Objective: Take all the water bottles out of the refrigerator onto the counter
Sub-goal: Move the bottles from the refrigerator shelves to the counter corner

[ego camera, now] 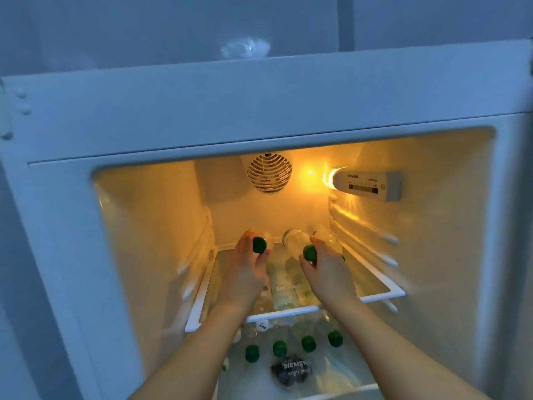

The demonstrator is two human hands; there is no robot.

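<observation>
Two bare forearms rise from the bottom edge, at about 6 o'clock, and reach into the open refrigerator (pixel 72 226).

At roughly 10 o'clock from the middle of the glass shelf (pixel 375 295), the left hand (pixel 245 264) has its grip curled round the neck of a clear water bottle (pixel 266 241), thumb and fingers pinching just below its green cap (pixel 259 245). That bottle lies on its side on the shelf, cap towards the camera.

At about 1 o'clock from the shelf's middle, the right hand (pixel 326 269) holds a second bottle (pixel 297 241) the same way, its grip closed round the neck beside the green cap (pixel 310 253). A third bottle (pixel 326 236) lies just beside it at 3 o'clock, touching the back of that hand as far as the blur allows.

Below the shelf, towards 6 o'clock, a row of upright bottles shows four green caps (pixel 279 348) running left to right, with a white-capped bottle (pixel 262 325) at their 11 o'clock. Their bodies appear through the glass.

On the back wall at 12 o'clock sits a round vent (pixel 269 173); to its right at 2 o'clock the lamp glows beside the control panel (pixel 366 184). On top of the refrigerator at 12 o'clock rests a crumpled clear plastic item (pixel 245 47).
</observation>
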